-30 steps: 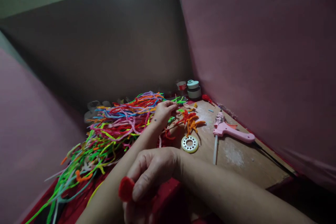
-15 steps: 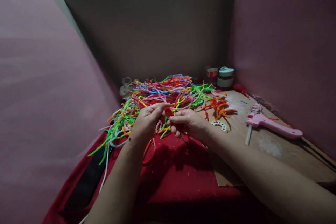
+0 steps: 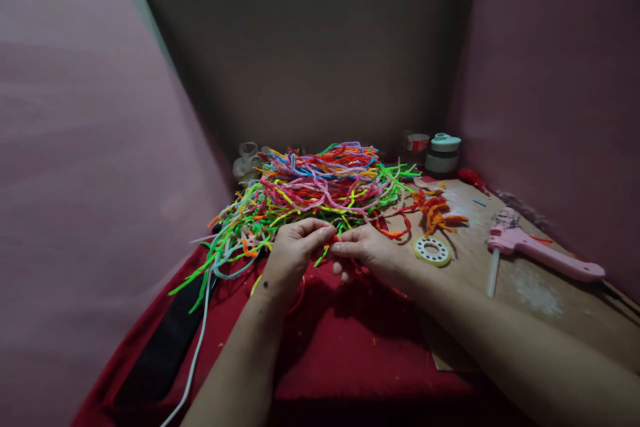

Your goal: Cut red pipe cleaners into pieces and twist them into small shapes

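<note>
My left hand (image 3: 293,253) and my right hand (image 3: 367,252) meet in the middle of the view, fingertips pinched together on a small red pipe cleaner piece (image 3: 334,239). A red pipe cleaner loop (image 3: 299,293) curves below my left wrist. Just beyond the hands lies a big heap of pipe cleaners in many colours (image 3: 310,190). Both hands hover over a red cloth (image 3: 350,347).
On the wooden board (image 3: 525,280) to the right lie a pink glue gun (image 3: 540,252), a white ring with holes (image 3: 431,250) and a bunch of orange and red pipe cleaners (image 3: 433,210). Small jars (image 3: 443,153) stand in the back corner. Pink walls close in left and right.
A second ago my left hand reached into the heap while my right held a red coil near me. Both hands have since come together, pinching the red piece. The camera view has swung to the left.
</note>
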A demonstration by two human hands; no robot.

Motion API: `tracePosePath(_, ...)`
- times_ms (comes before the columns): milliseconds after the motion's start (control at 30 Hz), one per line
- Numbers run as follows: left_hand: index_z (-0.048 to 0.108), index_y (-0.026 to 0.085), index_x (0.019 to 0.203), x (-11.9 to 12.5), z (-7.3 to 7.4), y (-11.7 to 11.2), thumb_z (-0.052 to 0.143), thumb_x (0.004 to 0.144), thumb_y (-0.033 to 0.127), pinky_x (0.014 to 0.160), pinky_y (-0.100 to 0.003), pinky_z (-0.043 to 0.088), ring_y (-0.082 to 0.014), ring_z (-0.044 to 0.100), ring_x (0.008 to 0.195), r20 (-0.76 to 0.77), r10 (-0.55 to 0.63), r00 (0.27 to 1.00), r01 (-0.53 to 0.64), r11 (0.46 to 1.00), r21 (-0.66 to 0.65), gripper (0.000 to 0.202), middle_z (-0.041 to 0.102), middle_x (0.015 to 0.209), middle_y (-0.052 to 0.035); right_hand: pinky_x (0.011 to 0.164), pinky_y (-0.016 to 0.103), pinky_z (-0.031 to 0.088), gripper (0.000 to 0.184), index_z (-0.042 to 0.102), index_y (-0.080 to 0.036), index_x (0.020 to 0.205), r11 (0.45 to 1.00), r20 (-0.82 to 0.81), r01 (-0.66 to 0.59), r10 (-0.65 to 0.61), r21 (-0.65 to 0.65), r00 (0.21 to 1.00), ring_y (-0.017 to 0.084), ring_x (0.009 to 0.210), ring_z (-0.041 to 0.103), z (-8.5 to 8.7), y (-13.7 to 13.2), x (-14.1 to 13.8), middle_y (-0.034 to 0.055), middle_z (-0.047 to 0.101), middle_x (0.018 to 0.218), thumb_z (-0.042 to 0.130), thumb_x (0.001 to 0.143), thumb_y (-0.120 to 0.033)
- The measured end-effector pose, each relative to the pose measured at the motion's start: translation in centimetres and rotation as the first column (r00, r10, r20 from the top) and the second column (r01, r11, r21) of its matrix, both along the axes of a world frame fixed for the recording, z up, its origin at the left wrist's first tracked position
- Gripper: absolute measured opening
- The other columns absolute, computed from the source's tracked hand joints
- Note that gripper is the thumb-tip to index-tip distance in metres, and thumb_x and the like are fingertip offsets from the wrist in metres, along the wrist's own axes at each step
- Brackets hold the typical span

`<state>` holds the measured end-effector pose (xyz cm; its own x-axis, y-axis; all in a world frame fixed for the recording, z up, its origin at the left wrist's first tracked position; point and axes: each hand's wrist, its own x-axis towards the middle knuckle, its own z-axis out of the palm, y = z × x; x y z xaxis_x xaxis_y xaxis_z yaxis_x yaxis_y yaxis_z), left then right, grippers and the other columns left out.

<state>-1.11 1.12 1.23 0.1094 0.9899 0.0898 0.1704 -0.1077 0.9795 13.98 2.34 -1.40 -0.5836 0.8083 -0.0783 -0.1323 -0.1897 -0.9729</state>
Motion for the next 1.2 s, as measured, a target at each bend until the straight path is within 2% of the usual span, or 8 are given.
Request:
tracePosePath(167, 0.065, 0.012, 0.071, 0.5, 0.1, -0.1, 0.065, 0.07, 0.03, 0.044, -0.017, 0.032, -0.0056, 0.043, 0.046, 0.01, 0.083, 0.996, -0.083, 0.996, 0.028, 0.017, 0.055, 0.054, 0.0027, 0.052, 0.025, 0.041, 0.026, 0.063, -0.011, 0.073, 0.995, -0.049, 0.02, -0.015, 0.097, 0.999, 0.01, 0.048, 0.054, 0.2, 0.3, 0.0, 0.0037, 0.065, 0.062, 0.065, 0.069, -0.036)
tracePosePath(367, 0.067, 0.014, 0.071, 1.3, 0.0, 0.0, 0.064, 0.071, 0.028, 0.047, -0.017, 0.035, -0.0065, 0.045, 0.051, -0.054, 0.159, 0.986, -0.146, 0.969, 0.198, 0.014, 0.058, 0.059, 0.0019, 0.054, 0.025, 0.037, 0.022, 0.063, -0.01, 0.065, 0.963, 0.02, 0.137, -0.146, 0.234, 0.989, 0.01, 0.05, 0.05, 0.6, 0.6, 0.6, 0.002, 0.06, 0.056, 0.064, 0.069, -0.032)
tracePosePath(567, 0.067, 0.015, 0.076, 1.0, -0.1, 0.0, 0.064, 0.072, 0.029, 0.047, -0.018, 0.036, -0.006, 0.043, 0.049, -0.008, 0.031, 0.999, -0.029, 0.983, 0.183, 0.014, 0.055, 0.057, 0.0033, 0.053, 0.025, 0.036, 0.023, 0.061, -0.012, 0.064, 0.936, -0.007, 0.194, -0.201, 0.293, 0.98, 0.01, 0.052, 0.05, 0.5, 0.2, 0.4, 0.0014, 0.058, 0.056, 0.062, 0.072, -0.034)
tracePosePath(633, 0.068, 0.015, 0.075, 0.9, -0.3, 0.1, 0.065, 0.071, 0.029, 0.049, -0.019, 0.037, -0.0071, 0.046, 0.052, -0.04, 0.038, 0.998, -0.029, 0.978, 0.206, 0.014, 0.056, 0.06, 0.0021, 0.052, 0.025, 0.035, 0.025, 0.059, -0.012, 0.062, 0.929, -0.02, 0.215, -0.219, 0.3, 0.975, 0.01, 0.052, 0.05, 0.3, 0.0, 0.2, 0.0011, 0.058, 0.056, 0.062, 0.073, -0.035)
tracePosePath(833, 0.069, 0.016, 0.072, 1.2, -1.0, 0.2, 0.063, 0.073, 0.026, 0.062, -0.021, 0.042, -0.0117, 0.053, 0.068, -0.131, 0.22, 0.967, -0.135, 0.871, 0.472, 0.011, 0.059, 0.069, -0.0005, 0.05, 0.024, 0.036, 0.031, 0.058, -0.013, 0.063, 0.945, 0.004, 0.184, -0.192, 0.271, 0.981, 0.009, 0.049, 0.05, 0.0, -0.1, -0.2, 0.0012, 0.057, 0.056, 0.059, 0.075, -0.042)
tracePosePath(900, 0.068, 0.016, 0.071, 1.2, -0.9, 0.1, 0.063, 0.073, 0.027, 0.06, -0.021, 0.042, -0.011, 0.053, 0.065, -0.1, 0.189, 0.977, -0.133, 0.903, 0.408, 0.012, 0.059, 0.068, -0.0003, 0.049, 0.023, 0.037, 0.032, 0.058, -0.013, 0.065, 0.947, 0.014, 0.184, -0.195, 0.263, 0.981, 0.01, 0.048, 0.05, 0.1, -0.2, -0.3, 0.0015, 0.058, 0.056, 0.059, 0.075, -0.043)
tracePosePath(1033, 0.066, 0.014, 0.075, 0.9, -0.2, -0.1, 0.063, 0.073, 0.03, 0.049, -0.019, 0.038, -0.0075, 0.047, 0.051, 0.037, 0.019, 0.999, -0.024, 0.988, 0.15, 0.016, 0.056, 0.059, 0.0021, 0.048, 0.023, 0.038, 0.033, 0.06, -0.012, 0.067, 0.965, -0.001, 0.168, -0.171, 0.201, 0.985, 0.009, 0.046, 0.05, 0.3, -0.4, -0.3, 0.0019, 0.059, 0.056, 0.061, 0.072, -0.045)
tracePosePath(1200, 0.064, 0.014, 0.07, 0.8, 0.1, -0.2, 0.063, 0.072, 0.027, 0.047, -0.018, 0.035, -0.0065, 0.045, 0.049, 0.024, 0.034, 0.999, -0.036, 0.991, 0.129, 0.014, 0.055, 0.056, 0.0031, 0.048, 0.024, 0.038, 0.032, 0.061, -0.011, 0.065, 0.977, 0.029, 0.144, -0.151, 0.159, 0.988, 0.009, 0.045, 0.049, 0.4, -0.4, -0.4, 0.0024, 0.06, 0.054, 0.064, 0.069, -0.043)
